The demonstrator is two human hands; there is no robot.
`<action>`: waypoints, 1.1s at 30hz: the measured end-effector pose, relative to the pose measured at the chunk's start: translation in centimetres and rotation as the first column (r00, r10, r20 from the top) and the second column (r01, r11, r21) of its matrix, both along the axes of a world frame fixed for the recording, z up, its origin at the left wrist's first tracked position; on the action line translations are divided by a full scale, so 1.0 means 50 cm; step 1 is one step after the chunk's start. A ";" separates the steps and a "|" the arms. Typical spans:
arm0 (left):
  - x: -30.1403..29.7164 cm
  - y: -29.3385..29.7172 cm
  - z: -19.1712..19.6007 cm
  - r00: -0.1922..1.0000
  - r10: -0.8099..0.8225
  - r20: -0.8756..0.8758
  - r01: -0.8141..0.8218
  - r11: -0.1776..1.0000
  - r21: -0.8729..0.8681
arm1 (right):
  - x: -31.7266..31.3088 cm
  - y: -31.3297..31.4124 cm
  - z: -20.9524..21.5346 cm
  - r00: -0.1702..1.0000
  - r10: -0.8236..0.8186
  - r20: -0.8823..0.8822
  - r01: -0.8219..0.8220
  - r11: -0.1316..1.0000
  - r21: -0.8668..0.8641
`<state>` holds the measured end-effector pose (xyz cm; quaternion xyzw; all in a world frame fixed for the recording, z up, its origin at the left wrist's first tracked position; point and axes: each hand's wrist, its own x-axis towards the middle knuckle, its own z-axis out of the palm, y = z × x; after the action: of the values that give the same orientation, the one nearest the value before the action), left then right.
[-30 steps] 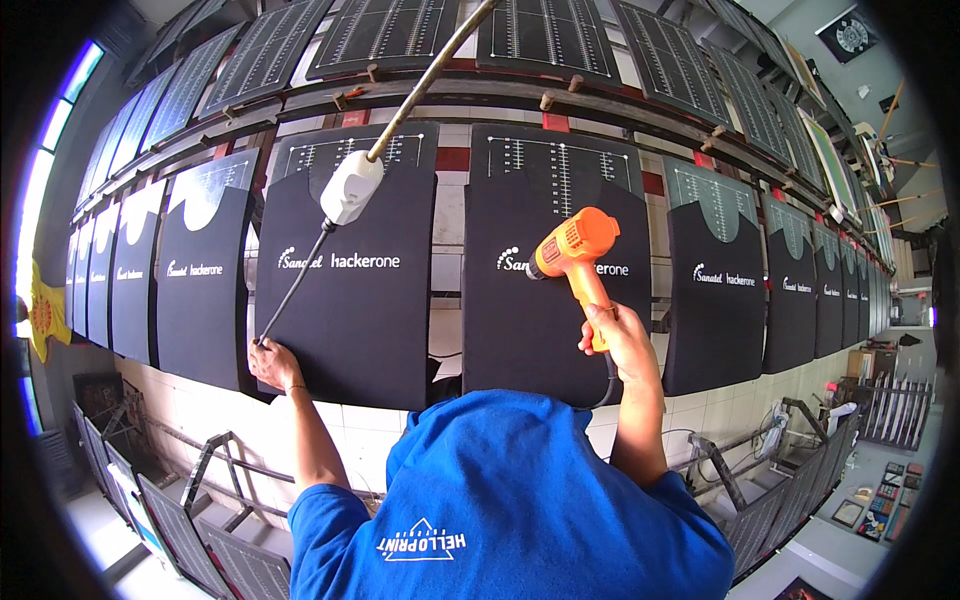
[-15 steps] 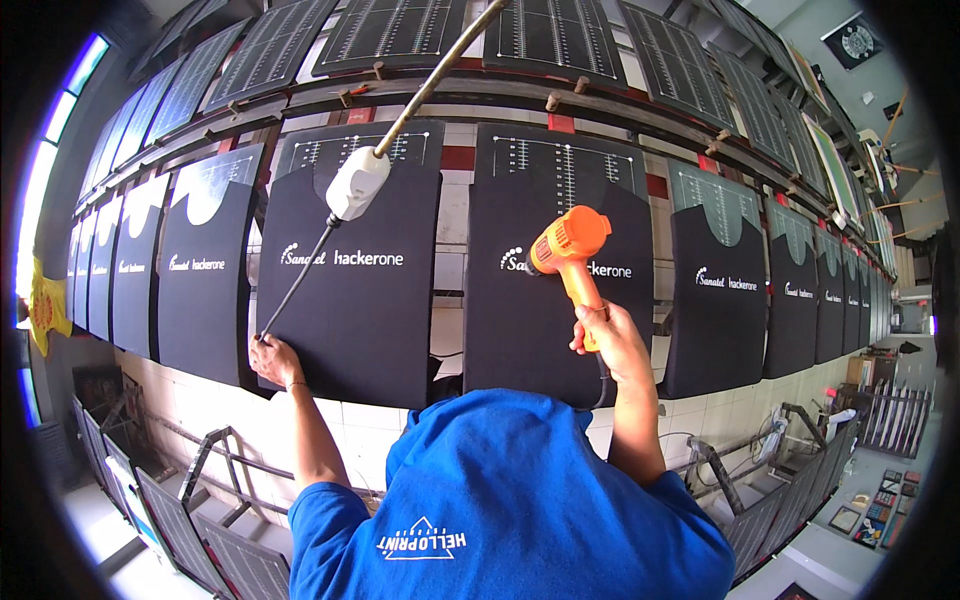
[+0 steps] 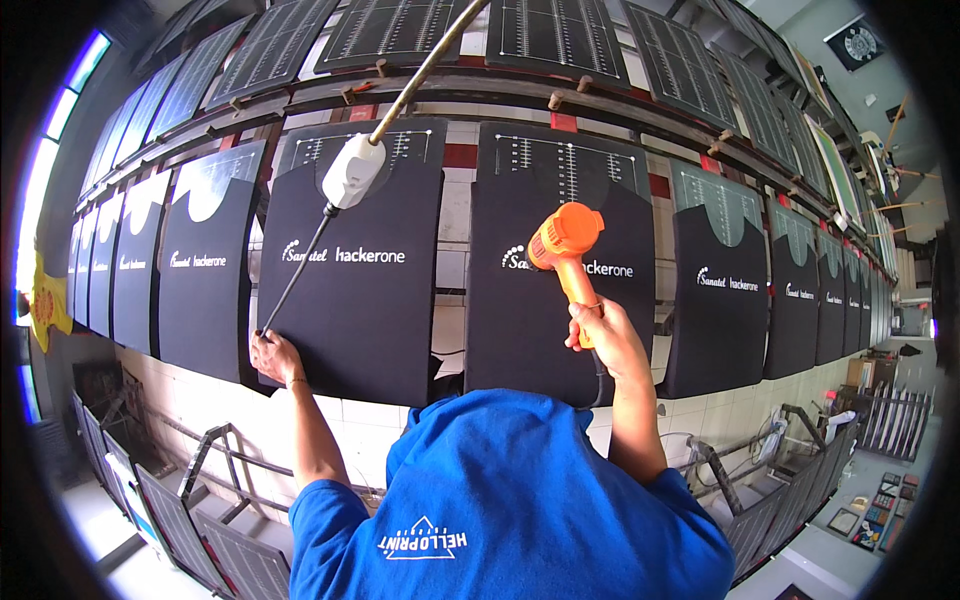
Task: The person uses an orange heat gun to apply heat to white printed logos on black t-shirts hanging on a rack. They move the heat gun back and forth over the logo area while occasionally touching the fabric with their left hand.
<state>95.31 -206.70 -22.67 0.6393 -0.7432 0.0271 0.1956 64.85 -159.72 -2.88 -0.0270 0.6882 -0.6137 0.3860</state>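
My right hand (image 3: 607,335) is wrapped round the grip of an orange heat gun (image 3: 568,240). The gun's body hangs over the white print of a black shirt (image 3: 555,335) stretched on a board with ruled marks. At the left, my left hand (image 3: 275,358) pinches a black cord (image 3: 297,272) near the lower left edge of another black shirt (image 3: 345,335). That cord runs up to a white power socket (image 3: 354,172), which hangs from a thick cable (image 3: 425,82). Both shirts lie smooth, with white prints across the chest.
More printed black shirts (image 3: 715,315) on boards run off in a row to both sides. Beyond a dark rail (image 3: 470,90) stands another row of ruled boards (image 3: 555,45). Dark frames (image 3: 205,470) and a tray of small items (image 3: 880,510) lie behind me.
The heat gun has shifted slightly up and left over the print. The white socket and its cable have swung a little left. My left hand stays in place on the cord.
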 end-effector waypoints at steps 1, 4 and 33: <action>0.002 0.000 0.002 1.000 -0.002 0.007 0.002 1.000 0.000 | -0.005 0.001 0.000 1.000 -0.003 0.028 0.004 1.000 -0.017; 0.010 -0.003 -0.006 0.999 -0.007 0.035 0.006 0.999 0.038 | -0.011 0.004 0.001 0.999 -0.004 0.048 0.006 0.999 -0.036; 0.073 -0.180 -0.018 0.940 -0.331 -0.087 0.342 0.898 0.278 | 0.085 -0.124 0.002 0.972 -0.234 -0.020 0.234 0.972 0.009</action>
<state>98.96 -215.72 -23.54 0.5232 -0.8345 -0.1278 0.1159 69.12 -165.92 -2.78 0.0509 0.6935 -0.6508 0.3048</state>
